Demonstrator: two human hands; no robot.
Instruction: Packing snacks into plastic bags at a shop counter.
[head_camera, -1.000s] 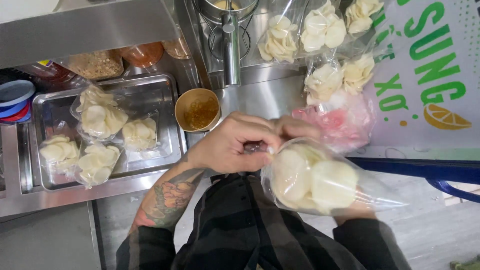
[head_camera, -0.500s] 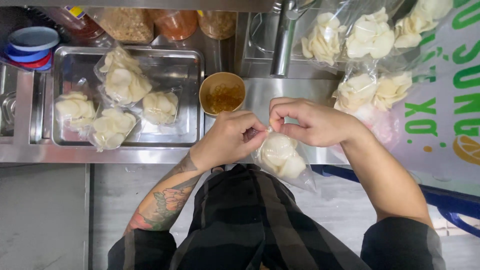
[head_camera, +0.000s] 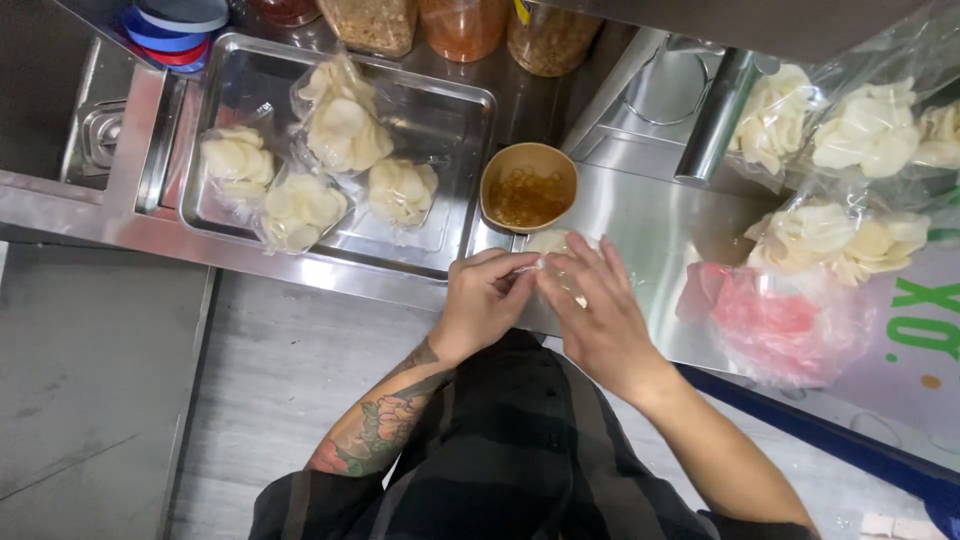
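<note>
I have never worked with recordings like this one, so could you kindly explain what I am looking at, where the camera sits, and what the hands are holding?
There is no machine here: a person works with two bare hands, and the single camera is worn on the head, looking straight down, so the dark striped clothing at the bottom is the person's own.

The left hand, on the tattooed arm, and the right hand meet over a small clear bag of pale crackers, pinching its top between the fingers.

They stand at a stainless steel counter. Beside the hands is a tan paper cup holding something brownish. To the left, a metal tray holds four filled cracker bags. To the right lie larger bags of white crackers and a bag of pink crackers. Jars stand along the back.
</note>
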